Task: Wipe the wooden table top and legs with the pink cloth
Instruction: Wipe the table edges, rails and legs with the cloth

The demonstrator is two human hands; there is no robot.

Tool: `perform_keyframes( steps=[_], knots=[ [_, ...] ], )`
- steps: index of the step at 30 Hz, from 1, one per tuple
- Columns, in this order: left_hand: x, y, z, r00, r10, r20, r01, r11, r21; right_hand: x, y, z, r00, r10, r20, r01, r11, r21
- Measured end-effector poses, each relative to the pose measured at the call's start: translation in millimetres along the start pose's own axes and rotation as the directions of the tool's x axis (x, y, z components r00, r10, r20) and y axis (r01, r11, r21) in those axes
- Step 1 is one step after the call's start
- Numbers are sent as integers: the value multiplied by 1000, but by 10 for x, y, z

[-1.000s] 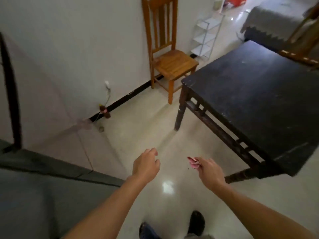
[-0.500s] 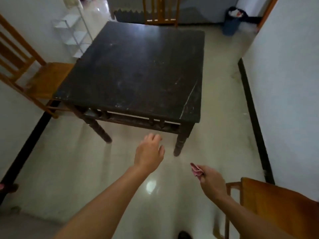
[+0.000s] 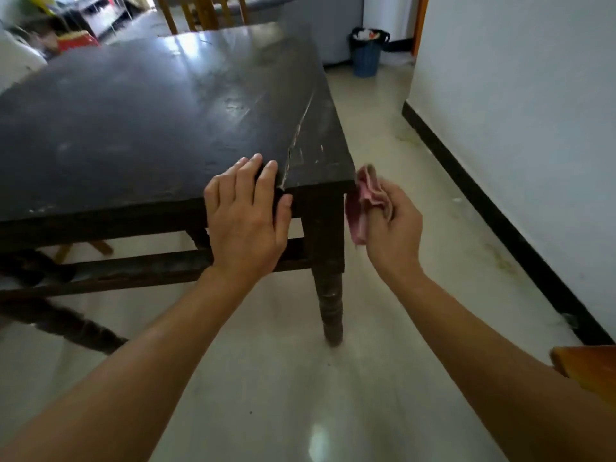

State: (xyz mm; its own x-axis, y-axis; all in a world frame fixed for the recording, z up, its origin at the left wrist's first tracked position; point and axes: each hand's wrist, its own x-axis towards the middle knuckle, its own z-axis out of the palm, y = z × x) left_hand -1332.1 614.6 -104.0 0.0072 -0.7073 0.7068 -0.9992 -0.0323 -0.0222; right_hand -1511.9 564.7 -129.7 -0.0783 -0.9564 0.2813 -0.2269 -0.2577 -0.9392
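Pink cloth [image 3: 361, 203] sits bunched in the curled right hand [image 3: 393, 225], just beside the near corner of the table [image 3: 133, 128], centre-right; left hand [image 3: 245, 221] lies flat-fingered on its edge. Bunched so, it may snag on the pale crack [image 3: 296, 145].

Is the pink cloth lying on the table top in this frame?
No, the pink cloth is bunched in the right hand, beside the near corner of the table top rather than lying on it.
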Motion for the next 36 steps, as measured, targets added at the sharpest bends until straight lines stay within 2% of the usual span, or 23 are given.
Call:
perform_keyframes(
  steps=[2, 4, 6, 7, 9, 10, 11, 12, 13, 15, 17, 19, 21, 23, 25, 26, 28, 30, 32, 34, 36],
  knots=[
    [-8, -2, 65, 994, 34, -104, -33, 999, 14, 145, -147, 179, 984, -174, -50, 178, 979, 98],
    [-12, -16, 101, 981, 70, -180, -64, 997, 39, 62, -14, 327, 958, -267, -102, 270, 963, 13],
    [-20, -21, 143, 963, 101, -249, -91, 995, 51, -237, 525, 384, 938, -333, -102, 318, 938, -137],
    [-20, -22, 167, 953, 110, -282, -99, 994, 52, -404, 884, 359, 940, -340, -21, 329, 923, -199],
    [-16, -35, 207, 937, 118, -330, -106, 993, 55, -715, 1524, 212, 944, -211, 256, 276, 927, -256],
    [-13, -41, 208, 932, 122, -340, -109, 992, 55, -838, 1723, 95, 921, -182, 345, 287, 915, -284],
    [-11, -47, 200, 932, 123, -342, -112, 992, 54, -887, 1771, -21, 908, -233, 347, 354, 870, -343],
    [-4, -52, 185, 933, 125, -339, -112, 992, 56, -871, 1725, -100, 894, -345, 284, 436, 813, -386],
    [0, -58, 168, 935, 126, -332, -112, 992, 61, -806, 1582, -132, 855, -480, 196, 517, 758, -398],
    [-3, -60, 145, 942, 133, -308, -118, 991, 66, -592, 1030, -102, 711, -702, 46, 665, 649, -371],
    [-7, -60, 123, 949, 135, -285, -122, 990, 65, -363, 493, 25, 602, -799, 21, 748, 554, -365],
    [-19, -63, 103, 953, 130, -273, -116, 991, 67, -233, 367, 177, 533, -842, 81, 794, 465, -393],
    [-31, -60, 85, 957, 132, -259, -118, 991, 70, -327, 701, 265, 482, -826, 291, 841, 344, -418],
    [-27, -49, 72, 962, 133, -238, -119, 990, 73, -557, 1233, 221, 502, -673, 543, 854, 286, -434],
    [-17, -38, 57, 968, 125, -219, -111, 991, 76, -715, 1651, 39, 598, -524, 607, 801, 358, -480],
    [-26, -37, 55, 970, 121, -211, -107, 991, 77, -726, 1732, -58, 645, -502, 576, 764, 403, -504],
    [-42, -35, 58, 972, 116, -204, -103, 992, 73, -628, 1665, -160, 709, -560, 429, 701, 494, -514],
    [-36, -17, 47, 979, 94, -181, -85, 995, 59, -487, 1351, -168, 705, -664, 250, 693, 570, -442],
    [-49, 23, 25, 985, 66, -159, -60, 997, 41, -421, 1009, -77, 749, -655, 97, 639, 677, -366],
    [-177, 66, 7, 979, 35, -201, -38, 999, -10, -440, 884, 106, 820, -570, 51, 555, 771, -311],
    [-520, 127, 95, 964, 13, -264, -43, 993, -107, -542, 1059, 250, 846, -517, 126, 529, 792, -305]
  ],
)
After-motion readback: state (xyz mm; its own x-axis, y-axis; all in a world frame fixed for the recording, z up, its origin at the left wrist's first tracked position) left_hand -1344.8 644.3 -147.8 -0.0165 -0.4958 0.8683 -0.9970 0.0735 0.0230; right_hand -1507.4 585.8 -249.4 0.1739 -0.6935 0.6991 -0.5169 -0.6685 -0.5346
